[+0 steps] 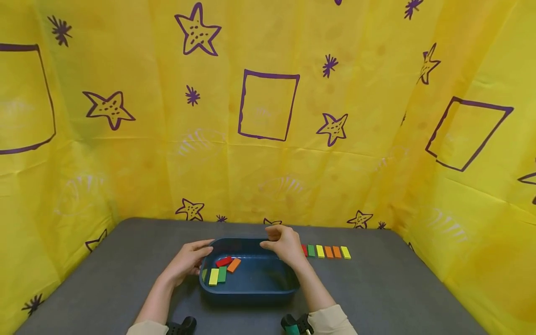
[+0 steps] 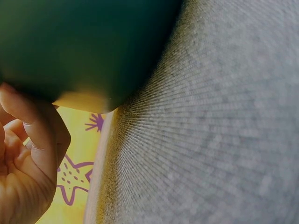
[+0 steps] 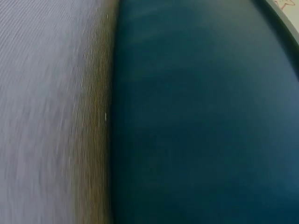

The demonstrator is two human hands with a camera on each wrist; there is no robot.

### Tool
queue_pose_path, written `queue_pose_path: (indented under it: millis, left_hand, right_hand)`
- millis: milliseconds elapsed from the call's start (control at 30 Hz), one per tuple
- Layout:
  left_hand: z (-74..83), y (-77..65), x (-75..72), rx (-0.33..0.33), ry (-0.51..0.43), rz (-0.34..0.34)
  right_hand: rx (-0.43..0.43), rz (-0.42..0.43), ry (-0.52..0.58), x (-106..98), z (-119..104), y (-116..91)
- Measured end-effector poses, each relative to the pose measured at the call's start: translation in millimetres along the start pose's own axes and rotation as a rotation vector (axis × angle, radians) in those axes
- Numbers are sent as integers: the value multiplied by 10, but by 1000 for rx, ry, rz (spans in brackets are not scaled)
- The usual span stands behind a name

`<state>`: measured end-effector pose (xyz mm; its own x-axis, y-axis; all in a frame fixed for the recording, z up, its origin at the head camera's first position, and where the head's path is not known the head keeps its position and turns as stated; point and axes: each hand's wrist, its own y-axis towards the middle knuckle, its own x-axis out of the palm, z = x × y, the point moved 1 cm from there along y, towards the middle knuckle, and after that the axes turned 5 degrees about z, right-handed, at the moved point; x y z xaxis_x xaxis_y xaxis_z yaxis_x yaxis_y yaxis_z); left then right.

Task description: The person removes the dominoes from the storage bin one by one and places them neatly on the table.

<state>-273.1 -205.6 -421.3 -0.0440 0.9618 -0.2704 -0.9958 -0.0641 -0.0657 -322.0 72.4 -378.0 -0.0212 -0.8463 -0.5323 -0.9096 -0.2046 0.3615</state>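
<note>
A dark blue plastic bin (image 1: 249, 295) stands on the table. My left hand (image 1: 186, 261) grips its left end, thumb at the rim and the other fingers against the outer wall. In the left wrist view, bent fingers (image 2: 39, 135) lie against the bin's side. Inside, at the left, lie a red tile (image 1: 224, 261), an orange tile (image 1: 234, 265), a green tile (image 1: 222, 274) and a yellow tile (image 1: 213, 277). Over the bin's far right corner is my right hand (image 1: 286, 245), fingers bent; I cannot tell whether they hold anything. The right wrist view shows only the bin's wall (image 3: 201, 116) and the table.
A row of coloured tiles runs rightward from behind my right hand: a partly hidden red tile (image 1: 304, 250), a green tile (image 1: 311, 251), a yellow tile (image 1: 320, 251) and several more. Yellow cloth (image 1: 268, 181) with purple drawings surrounds the dark grey table (image 1: 377, 288).
</note>
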Motion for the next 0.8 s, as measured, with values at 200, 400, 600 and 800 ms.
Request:
queue_pose_path:
  millis: [200,400,600,800]
  left_hand:
    - [5,7,-9,0,10,-1]
    - [14,3,-16,0,1,-8]
    - [7,0,-8,-2,2,-8]
    - [-7,6,-14,5,0,-6]
  right_hand:
    - [39,-39,38,166,-85,58]
    - [104,-78,38,338,-183,98]
    - [149,-109,19,507,-230,80]
    - [163,-123,-74,673,-235,5]
